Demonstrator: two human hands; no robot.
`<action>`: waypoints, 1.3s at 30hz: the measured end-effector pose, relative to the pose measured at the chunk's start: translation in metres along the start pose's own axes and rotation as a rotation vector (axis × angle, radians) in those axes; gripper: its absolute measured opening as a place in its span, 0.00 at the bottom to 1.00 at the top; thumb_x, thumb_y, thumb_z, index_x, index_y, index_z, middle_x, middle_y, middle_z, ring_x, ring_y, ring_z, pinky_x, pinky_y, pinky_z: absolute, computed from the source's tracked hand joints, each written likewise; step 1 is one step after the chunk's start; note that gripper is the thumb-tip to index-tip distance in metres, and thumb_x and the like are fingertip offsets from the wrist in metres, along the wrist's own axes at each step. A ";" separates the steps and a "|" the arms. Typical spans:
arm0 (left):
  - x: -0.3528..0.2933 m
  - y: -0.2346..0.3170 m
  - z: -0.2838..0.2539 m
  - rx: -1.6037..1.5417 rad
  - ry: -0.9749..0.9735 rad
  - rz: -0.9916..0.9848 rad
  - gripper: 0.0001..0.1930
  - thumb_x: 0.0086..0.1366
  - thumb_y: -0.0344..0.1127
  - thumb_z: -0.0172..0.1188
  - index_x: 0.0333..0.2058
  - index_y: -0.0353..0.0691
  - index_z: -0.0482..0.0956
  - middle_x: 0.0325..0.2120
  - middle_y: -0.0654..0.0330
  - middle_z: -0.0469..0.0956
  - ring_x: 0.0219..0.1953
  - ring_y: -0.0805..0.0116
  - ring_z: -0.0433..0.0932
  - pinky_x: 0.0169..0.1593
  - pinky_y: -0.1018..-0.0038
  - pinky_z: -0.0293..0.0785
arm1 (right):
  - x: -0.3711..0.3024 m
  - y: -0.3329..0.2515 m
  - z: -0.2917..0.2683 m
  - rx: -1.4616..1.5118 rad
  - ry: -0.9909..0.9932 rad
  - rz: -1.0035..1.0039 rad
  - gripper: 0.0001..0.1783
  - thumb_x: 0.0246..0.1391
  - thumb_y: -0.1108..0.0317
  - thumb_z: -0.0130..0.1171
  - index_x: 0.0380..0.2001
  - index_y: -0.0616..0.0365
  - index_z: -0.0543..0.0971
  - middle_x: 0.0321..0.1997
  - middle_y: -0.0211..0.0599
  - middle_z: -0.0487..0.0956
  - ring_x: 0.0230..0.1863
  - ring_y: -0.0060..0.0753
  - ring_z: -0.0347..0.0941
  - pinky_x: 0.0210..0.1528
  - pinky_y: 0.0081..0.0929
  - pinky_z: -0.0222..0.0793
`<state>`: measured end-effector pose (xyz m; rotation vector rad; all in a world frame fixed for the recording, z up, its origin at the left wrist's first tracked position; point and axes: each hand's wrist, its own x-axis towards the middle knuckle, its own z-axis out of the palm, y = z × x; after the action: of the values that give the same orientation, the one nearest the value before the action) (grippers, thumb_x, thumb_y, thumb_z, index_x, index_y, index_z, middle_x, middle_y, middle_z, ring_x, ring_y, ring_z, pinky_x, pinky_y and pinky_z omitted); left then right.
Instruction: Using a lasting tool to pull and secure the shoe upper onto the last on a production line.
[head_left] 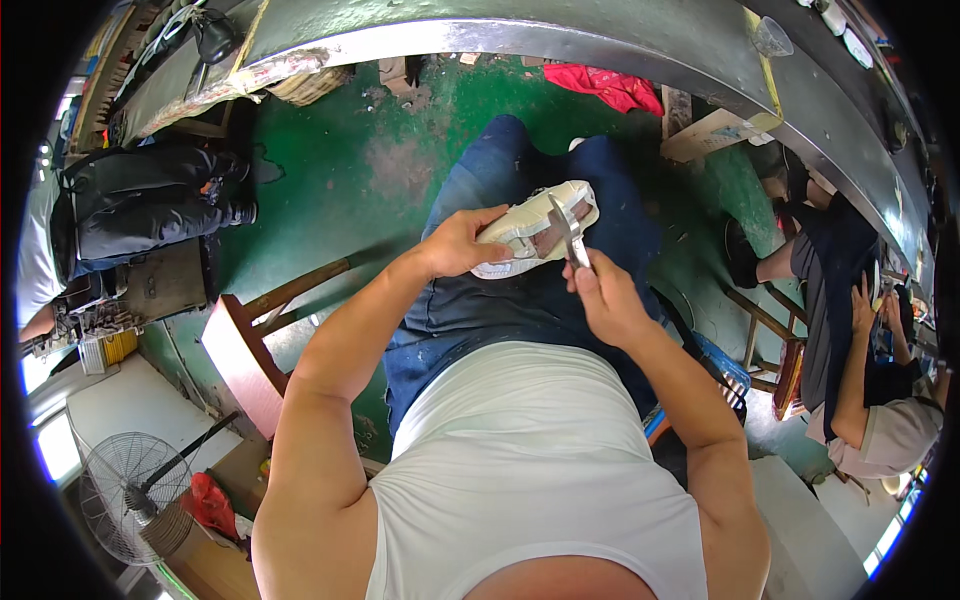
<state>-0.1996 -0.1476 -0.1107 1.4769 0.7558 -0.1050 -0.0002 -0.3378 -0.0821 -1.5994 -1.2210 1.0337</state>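
- The lap, in dark blue trousers [450,320], has the pale shoe [512,222] just above or on it; contact is hidden.
- The worktop [690,38] curves across the top of the view, with a dark grey surface and a shiny front edge.
- A clear cup [773,37] sits at its right part, near a yellowish strip [770,85].
- The floor [300,180] is green, with worn grey patches.
- On it lie a crumpled red cloth [605,88] and small scraps; a wooden chair [235,365] stands to the left.
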 end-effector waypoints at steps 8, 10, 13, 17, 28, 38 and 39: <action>-0.003 -0.007 -0.004 0.225 0.009 0.073 0.44 0.53 0.35 0.73 0.66 0.30 0.61 0.53 0.49 0.78 0.54 0.60 0.77 0.61 0.71 0.69 | 0.018 0.014 -0.009 -0.099 -0.207 0.215 0.24 0.70 0.52 0.43 0.35 0.65 0.74 0.27 0.46 0.80 0.28 0.45 0.78 0.35 0.38 0.73; -0.009 -0.006 0.003 0.371 0.074 0.091 0.48 0.51 0.37 0.73 0.67 0.32 0.56 0.51 0.44 0.78 0.55 0.51 0.77 0.61 0.68 0.69 | 0.006 0.022 -0.017 -0.047 -0.175 0.275 0.24 0.70 0.51 0.44 0.35 0.64 0.74 0.26 0.42 0.79 0.27 0.38 0.77 0.34 0.35 0.72; -0.024 0.043 0.013 0.496 0.198 0.044 0.45 0.50 0.29 0.73 0.66 0.36 0.59 0.51 0.46 0.79 0.53 0.58 0.79 0.59 0.68 0.71 | -0.008 0.036 -0.037 0.014 -0.103 0.385 0.21 0.69 0.54 0.47 0.39 0.64 0.75 0.27 0.36 0.78 0.26 0.27 0.76 0.32 0.27 0.71; -0.026 0.098 0.007 0.374 0.401 0.377 0.38 0.52 0.24 0.72 0.60 0.36 0.62 0.43 0.50 0.83 0.44 0.64 0.83 0.48 0.70 0.79 | -0.024 0.034 -0.060 0.010 0.019 0.451 0.16 0.65 0.60 0.54 0.42 0.64 0.76 0.30 0.32 0.78 0.27 0.22 0.75 0.31 0.23 0.71; 0.090 0.014 0.060 -0.677 0.006 -0.310 0.29 0.73 0.58 0.47 0.48 0.35 0.79 0.39 0.54 0.82 0.39 0.64 0.82 0.45 0.65 0.80 | -0.060 0.027 -0.070 0.087 -0.083 0.606 0.13 0.59 0.65 0.58 0.43 0.61 0.76 0.32 0.39 0.80 0.34 0.29 0.76 0.39 0.28 0.72; 0.038 -0.018 0.106 -0.675 0.083 0.012 0.27 0.79 0.50 0.33 0.63 0.36 0.65 0.55 0.52 0.74 0.57 0.64 0.72 0.63 0.69 0.66 | -0.041 -0.003 -0.067 -0.375 -0.241 0.072 0.22 0.59 0.63 0.56 0.51 0.70 0.72 0.41 0.57 0.80 0.47 0.57 0.77 0.49 0.43 0.72; 0.038 -0.020 0.109 -0.675 0.084 0.014 0.27 0.79 0.50 0.33 0.63 0.36 0.65 0.55 0.52 0.74 0.57 0.64 0.72 0.63 0.69 0.66 | -0.041 0.000 -0.069 -0.376 -0.241 0.070 0.22 0.59 0.63 0.56 0.51 0.70 0.72 0.41 0.57 0.80 0.47 0.57 0.77 0.49 0.43 0.72</action>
<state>-0.1380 -0.2357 -0.1571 0.8454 0.7510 0.2088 0.0580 -0.3874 -0.0574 -1.8515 -1.6063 1.1131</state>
